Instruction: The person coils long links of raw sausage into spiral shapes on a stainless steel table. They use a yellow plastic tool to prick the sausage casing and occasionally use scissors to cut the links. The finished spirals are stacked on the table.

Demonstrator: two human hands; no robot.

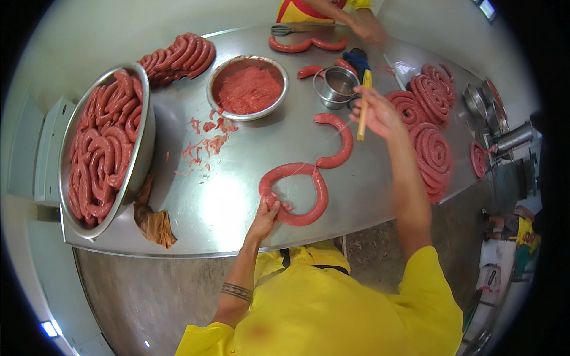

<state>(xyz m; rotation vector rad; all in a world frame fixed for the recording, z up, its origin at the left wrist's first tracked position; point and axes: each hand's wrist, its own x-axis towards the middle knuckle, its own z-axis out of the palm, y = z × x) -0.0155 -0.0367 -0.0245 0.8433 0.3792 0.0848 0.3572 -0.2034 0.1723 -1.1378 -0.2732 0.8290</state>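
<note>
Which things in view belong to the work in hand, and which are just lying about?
Work in hand:
sausage ring, held by the left hand
yellow stick-like tool, held by the right hand

Apparently just lying about:
crumpled brown sheet
meat scraps
dark looped utensil

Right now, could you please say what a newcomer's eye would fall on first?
Probably the metal basin heaped with sausages on the left of the metal table. Then come the sausage loop in the left hand, near the table's edge, and the yellow stick in the right hand, farther right.
</note>
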